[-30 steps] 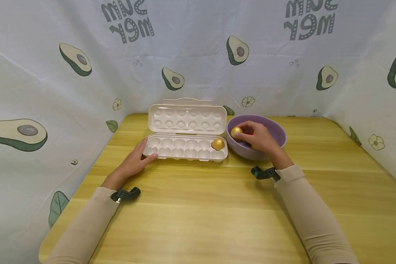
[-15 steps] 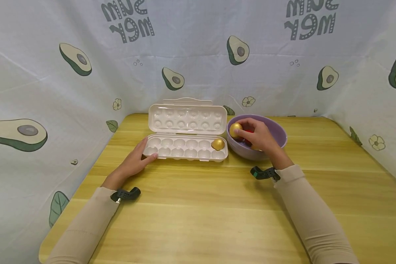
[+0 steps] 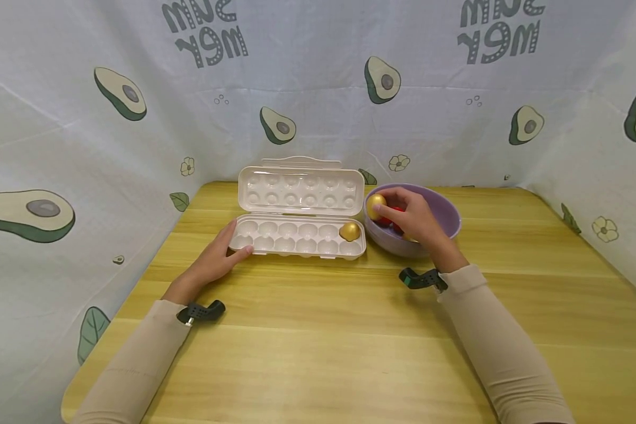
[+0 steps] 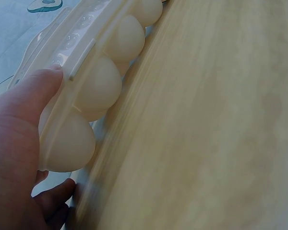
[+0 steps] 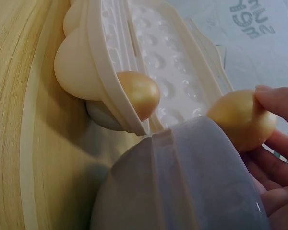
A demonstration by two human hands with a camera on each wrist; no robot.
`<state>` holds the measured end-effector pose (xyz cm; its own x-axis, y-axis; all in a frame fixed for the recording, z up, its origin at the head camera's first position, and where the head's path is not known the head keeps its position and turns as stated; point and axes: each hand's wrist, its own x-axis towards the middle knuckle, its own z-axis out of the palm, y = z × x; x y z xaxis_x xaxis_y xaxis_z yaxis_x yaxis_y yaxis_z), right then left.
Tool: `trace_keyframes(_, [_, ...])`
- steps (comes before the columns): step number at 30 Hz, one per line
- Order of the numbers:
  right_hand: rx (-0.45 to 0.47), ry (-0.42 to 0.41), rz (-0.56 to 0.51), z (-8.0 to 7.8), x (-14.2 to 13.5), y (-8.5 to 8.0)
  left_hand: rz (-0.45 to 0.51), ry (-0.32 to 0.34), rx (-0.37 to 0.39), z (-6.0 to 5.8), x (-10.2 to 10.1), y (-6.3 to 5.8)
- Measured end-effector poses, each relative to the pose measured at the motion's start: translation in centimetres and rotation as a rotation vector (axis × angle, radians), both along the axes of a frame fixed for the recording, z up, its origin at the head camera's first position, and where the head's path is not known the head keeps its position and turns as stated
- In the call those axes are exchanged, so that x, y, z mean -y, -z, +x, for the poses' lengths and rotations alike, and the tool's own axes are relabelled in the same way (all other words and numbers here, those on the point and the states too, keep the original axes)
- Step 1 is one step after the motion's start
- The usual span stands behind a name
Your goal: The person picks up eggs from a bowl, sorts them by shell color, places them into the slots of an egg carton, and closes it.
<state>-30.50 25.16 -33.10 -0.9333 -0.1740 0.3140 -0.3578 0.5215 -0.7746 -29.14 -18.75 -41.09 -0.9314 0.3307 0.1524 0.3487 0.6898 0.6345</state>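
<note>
In the head view a cream plastic egg carton (image 3: 307, 235) lies with its lid raised on the wooden table. One gold egg (image 3: 350, 231) sits in the back row at its right end. My left hand (image 3: 215, 259) holds the carton's left end, and the left wrist view has the thumb (image 4: 36, 93) on the front rim with other fingers lower, around the end. Over the left rim of a purple bowl (image 3: 447, 215), my right hand (image 3: 414, 217) pinches a second gold egg (image 5: 242, 120) between thumb and fingers. Red and gold things (image 3: 397, 218) in the bowl are partly hidden beneath that hand.
The bowl stands close against the carton's right end. Behind both hangs a pale cloth (image 3: 323, 88) printed with avocados, near the table's (image 3: 307, 353) back edge. Dark bands with short arms (image 3: 204, 311) circle both wrists.
My right hand has lifted the gold egg slightly and brought it left, to the bowl's left rim. More of the red thing in the bowl shows. The left hand stays on the carton.
</note>
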Motion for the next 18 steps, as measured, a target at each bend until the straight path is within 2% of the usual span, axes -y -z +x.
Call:
trace_keyframes(4, [0.004, 0.017, -0.027, 0.1, 0.3, 0.0, -0.002, -0.001, 0.003, 0.0, 0.0, 0.0])
trace_keyframes(8, [0.000, -0.001, -0.059, 0.2, 0.7, -0.1, 0.002, 0.001, 0.000, 0.0, 0.1, -0.1])
trace_keyframes(18, [-0.041, -0.049, -0.040, 0.1, 2.0, 0.2, -0.005, 0.001, 0.003, 0.1, 0.0, -0.2])
